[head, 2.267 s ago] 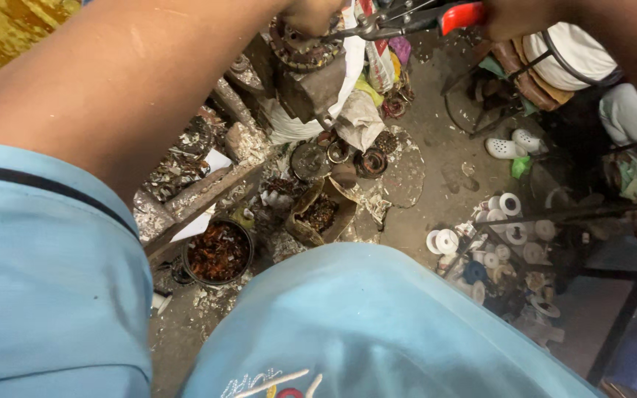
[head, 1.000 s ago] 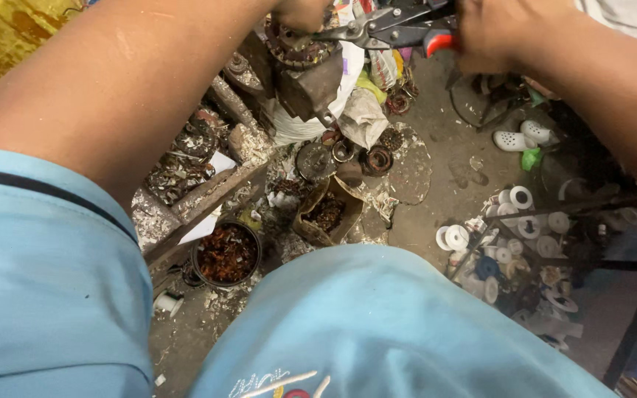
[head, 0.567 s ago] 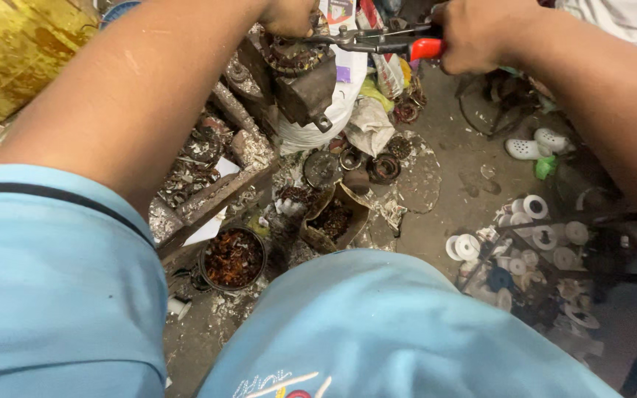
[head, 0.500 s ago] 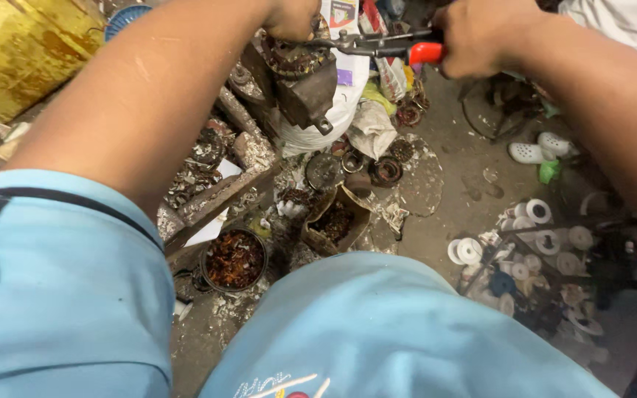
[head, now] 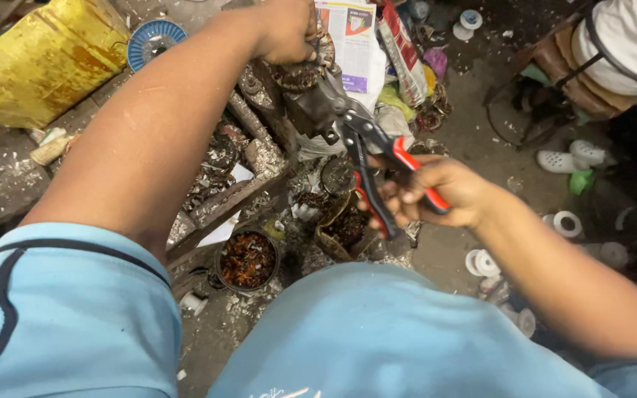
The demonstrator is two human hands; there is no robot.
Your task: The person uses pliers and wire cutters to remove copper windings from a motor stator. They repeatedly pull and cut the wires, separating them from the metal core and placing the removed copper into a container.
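My left hand [head: 289,29] reaches forward and grips a round, dirty metal part [head: 300,72] that sits on a dark block at the top of the view. My right hand [head: 429,195] is closed around the red-and-black handles of a pair of pliers [head: 370,158]. The pliers' jaws point up and left and touch the dark metal piece [head: 311,107] just below my left hand. My knees in light blue cloth fill the bottom of the view.
A small round tin of rusty scraps [head: 247,259] and an open box of parts [head: 344,228] lie on the littered floor. A yellow drum [head: 46,63] lies at top left. White rings [head: 565,223] are scattered at right, near a person's sandalled foot [head: 573,158].
The view has tipped down and nearer. My right hand with the pliers has dropped from the top edge toward the middle, jaws now angled up at the metal piece.
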